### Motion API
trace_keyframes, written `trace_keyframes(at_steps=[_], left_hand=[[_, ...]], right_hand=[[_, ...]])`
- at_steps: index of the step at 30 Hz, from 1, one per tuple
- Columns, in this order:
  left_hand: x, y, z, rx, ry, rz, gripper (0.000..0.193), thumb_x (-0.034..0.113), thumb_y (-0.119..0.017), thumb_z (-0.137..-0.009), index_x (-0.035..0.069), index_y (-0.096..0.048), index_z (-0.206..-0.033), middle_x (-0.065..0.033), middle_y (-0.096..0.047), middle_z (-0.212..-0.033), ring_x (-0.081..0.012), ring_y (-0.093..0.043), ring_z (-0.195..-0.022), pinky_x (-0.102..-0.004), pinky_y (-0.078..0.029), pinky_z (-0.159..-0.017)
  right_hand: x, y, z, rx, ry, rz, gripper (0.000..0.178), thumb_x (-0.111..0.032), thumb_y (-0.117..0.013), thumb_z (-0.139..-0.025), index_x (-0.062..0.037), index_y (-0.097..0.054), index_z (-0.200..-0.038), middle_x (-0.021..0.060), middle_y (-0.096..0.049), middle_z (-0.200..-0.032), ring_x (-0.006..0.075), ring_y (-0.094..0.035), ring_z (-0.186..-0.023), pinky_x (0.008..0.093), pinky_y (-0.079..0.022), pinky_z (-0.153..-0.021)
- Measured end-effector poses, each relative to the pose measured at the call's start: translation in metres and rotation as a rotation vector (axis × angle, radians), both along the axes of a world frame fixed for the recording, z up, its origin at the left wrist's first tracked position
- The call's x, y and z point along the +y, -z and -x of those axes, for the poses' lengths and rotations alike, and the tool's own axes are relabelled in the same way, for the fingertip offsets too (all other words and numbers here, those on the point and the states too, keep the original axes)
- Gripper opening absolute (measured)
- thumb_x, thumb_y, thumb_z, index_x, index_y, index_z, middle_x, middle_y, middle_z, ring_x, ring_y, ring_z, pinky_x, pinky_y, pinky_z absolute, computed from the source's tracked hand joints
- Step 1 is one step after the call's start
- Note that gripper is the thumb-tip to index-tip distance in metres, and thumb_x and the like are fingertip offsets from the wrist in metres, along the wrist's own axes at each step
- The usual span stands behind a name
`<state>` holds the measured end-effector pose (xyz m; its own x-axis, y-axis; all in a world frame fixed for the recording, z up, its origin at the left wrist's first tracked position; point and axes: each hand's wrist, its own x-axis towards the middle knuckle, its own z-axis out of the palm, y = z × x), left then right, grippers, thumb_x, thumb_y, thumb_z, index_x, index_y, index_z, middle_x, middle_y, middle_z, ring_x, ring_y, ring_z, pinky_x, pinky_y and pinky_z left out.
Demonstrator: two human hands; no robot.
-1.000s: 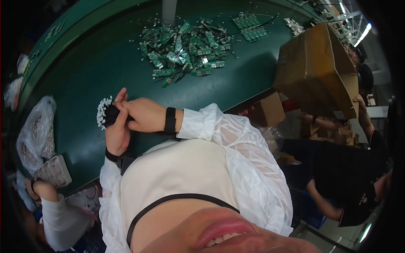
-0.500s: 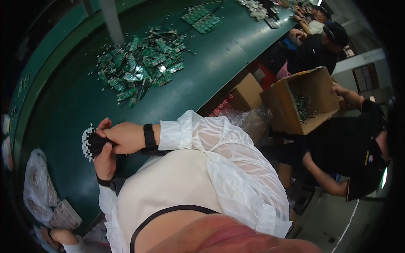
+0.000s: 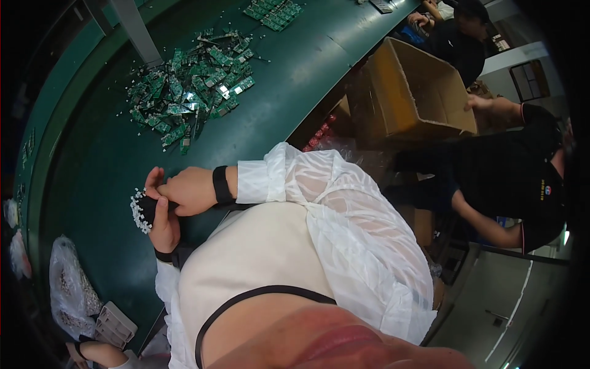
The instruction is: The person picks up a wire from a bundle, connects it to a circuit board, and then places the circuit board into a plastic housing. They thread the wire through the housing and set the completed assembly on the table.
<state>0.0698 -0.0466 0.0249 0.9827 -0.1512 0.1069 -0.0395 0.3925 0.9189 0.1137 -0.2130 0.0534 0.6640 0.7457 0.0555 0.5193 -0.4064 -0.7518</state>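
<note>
A bundle of black wires with small white connectors [image 3: 141,211] at its end is held between my two hands, over the table's near edge. My left hand [image 3: 164,226] is closed round the bundle from below, thumb pointing up. Against its upper side, my right hand [image 3: 189,190] is closed with fingers bent on the wires; the exact grip of its fingertips is partly hidden. The white connectors fan out to the left of both hands. Beyond them on the green table [image 3: 270,98] lies a heap of small green circuit boards [image 3: 184,86], with bits of white scattered round it.
More green board panels [image 3: 273,12] lie at the far end. A clear plastic bag of small pale parts [image 3: 70,283] and a grey tray [image 3: 115,325] sit at lower left, near another person's arm [image 3: 101,352]. At right, a person in black [image 3: 491,163] holds a cardboard box [image 3: 393,86].
The co-worker's box has moved up and tilted, and the boards seen inside it no longer show. My view has shifted slightly. Both my hands stay closed on the wire bundle.
</note>
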Motion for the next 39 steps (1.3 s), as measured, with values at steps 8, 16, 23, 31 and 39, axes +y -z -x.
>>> trace_keyframes(at_steps=[8, 16, 23, 31, 39], left_hand=[[0.015, 0.015, 0.001, -0.029, -0.015, -0.013, 0.03, 0.022, -0.072, -0.094, 0.008, -0.056, -0.115, -0.0155, -0.043, -0.154, -0.0332, -0.035, -0.149, -0.0497, -0.025, -0.124], [0.024, 0.025, 0.0, -0.172, 0.02, 0.013, 0.057, 0.042, -0.084, -0.083, 0.007, -0.057, -0.119, -0.0174, -0.043, -0.152, -0.0333, -0.036, -0.147, -0.0496, -0.026, -0.123], [0.014, 0.018, -0.006, -0.129, 0.037, -0.055, 0.06, 0.036, -0.086, -0.081, 0.005, -0.059, -0.125, -0.0162, -0.046, -0.15, -0.0311, -0.043, -0.143, -0.0462, -0.033, -0.119], [0.011, 0.0, -0.01, 0.006, 0.05, -0.12, 0.045, 0.004, -0.077, -0.086, 0.004, -0.059, -0.127, -0.0139, -0.053, -0.145, -0.0248, -0.054, -0.132, -0.0377, -0.041, -0.114], [0.014, 0.0, -0.014, 0.067, -0.105, 0.015, 0.037, -0.001, -0.068, -0.09, 0.002, -0.059, -0.126, -0.0126, -0.058, -0.137, -0.0218, -0.06, -0.122, -0.0355, -0.045, -0.109]], right_hand=[[0.011, 0.011, -0.001, -0.005, -0.017, 0.001, 0.03, -0.023, -0.068, -0.082, -0.0049, -0.064, -0.106, 0.016, -0.072, -0.088, 0.0405, -0.07, -0.085, 0.0507, -0.055, -0.073], [0.009, 0.012, -0.004, 0.16, -0.123, -0.15, 0.033, -0.026, -0.07, -0.083, -0.0048, -0.064, -0.107, 0.0174, -0.072, -0.092, 0.0402, -0.069, -0.089, 0.0487, -0.054, -0.078], [-0.005, 0.006, -0.009, 0.172, -0.11, -0.156, 0.036, -0.026, -0.07, -0.084, -0.0018, -0.062, -0.11, 0.0187, -0.071, -0.094, 0.0399, -0.069, -0.09, 0.0473, -0.054, -0.078], [-0.103, -0.026, -0.028, 0.264, 0.204, -0.292, 0.034, -0.019, -0.076, -0.093, -0.0007, -0.061, -0.116, 0.0058, -0.067, -0.086, 0.0145, -0.062, -0.072, 0.0328, -0.052, -0.068], [-0.243, -0.05, -0.073, 0.215, 0.896, -0.262, 0.02, -0.014, -0.076, -0.091, -0.0041, -0.061, -0.1, -0.0019, -0.06, -0.074, 0.009, -0.06, -0.064, 0.0263, -0.047, -0.058]])
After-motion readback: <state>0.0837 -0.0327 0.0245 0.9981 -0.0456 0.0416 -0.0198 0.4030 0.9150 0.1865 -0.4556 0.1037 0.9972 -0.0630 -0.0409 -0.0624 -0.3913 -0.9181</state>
